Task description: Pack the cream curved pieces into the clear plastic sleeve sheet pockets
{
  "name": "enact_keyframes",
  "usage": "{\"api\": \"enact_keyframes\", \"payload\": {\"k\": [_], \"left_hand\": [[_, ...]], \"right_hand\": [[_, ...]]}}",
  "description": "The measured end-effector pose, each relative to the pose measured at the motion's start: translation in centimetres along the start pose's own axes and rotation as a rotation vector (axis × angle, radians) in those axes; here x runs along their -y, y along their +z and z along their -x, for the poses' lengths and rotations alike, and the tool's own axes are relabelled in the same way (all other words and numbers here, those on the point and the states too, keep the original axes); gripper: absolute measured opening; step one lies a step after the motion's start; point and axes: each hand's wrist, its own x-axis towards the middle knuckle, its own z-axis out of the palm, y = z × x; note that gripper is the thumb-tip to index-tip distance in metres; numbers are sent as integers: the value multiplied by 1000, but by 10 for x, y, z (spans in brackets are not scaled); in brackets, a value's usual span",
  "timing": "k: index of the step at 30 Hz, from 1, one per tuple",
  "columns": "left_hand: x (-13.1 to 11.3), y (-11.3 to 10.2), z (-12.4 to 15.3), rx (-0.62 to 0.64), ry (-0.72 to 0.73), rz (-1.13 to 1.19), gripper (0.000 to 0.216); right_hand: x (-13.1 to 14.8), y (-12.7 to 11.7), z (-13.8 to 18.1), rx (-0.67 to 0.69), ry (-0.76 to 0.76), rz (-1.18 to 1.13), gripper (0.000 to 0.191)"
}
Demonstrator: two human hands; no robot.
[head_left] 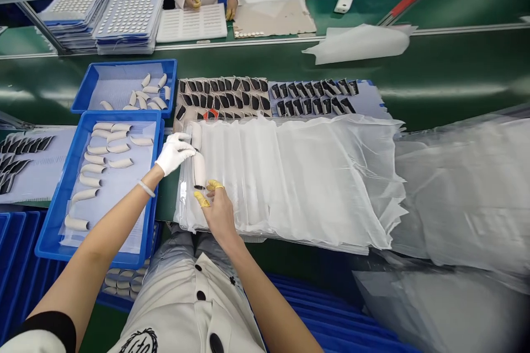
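Observation:
Two cream-white curved pieces lie end to end along the left side of a tray covered with a translucent white plastic sheet (306, 176). My left hand (173, 153), in a white glove, has its fingers pinched at the upper end of the nearer curved piece (199, 170). Beyond it the farther curved piece (196, 137) lies in line. My right hand (219, 210) wears yellow finger covers on the thumb and forefinger. Those two fingers are apart, just by the dark lower end of the nearer piece, and hold nothing visible.
To the left, a blue tray (58, 215) holds several curved pieces; another blue tray (83, 88) stands behind it. Rows of black-faced pieces (226, 100) lie beyond the sheet. Across the bench, a co-worker's hands (192, 1) are above a white tray (192, 23). Loose plastic (464, 193) is at right.

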Motion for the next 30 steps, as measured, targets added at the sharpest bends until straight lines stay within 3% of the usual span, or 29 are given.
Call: {"api": "enact_keyframes", "payload": {"k": [4,10,17,20,23,26,30], "left_hand": [[20,10,-20,44,36,-24,9],[23,14,-17,45,30,-83,9],[14,18,11,-57,-69,-82,31],[21,16,34,-120,-133,-50,30],[50,5,65,-209,-262,-12,24],[99,-19,101,-322,-474,16,21],[162,-56,135,-446,-726,25,25]], "right_hand": [[-5,5,-11,-42,-141,135,34],[-7,20,-37,-6,-355,330,35],[-14,39,-46,61,-550,497,35],[-19,40,-43,63,-621,509,36],[-20,36,-43,34,-663,493,35],[-10,36,-48,-6,-675,471,33],[19,60,-63,62,-708,454,31]]}}
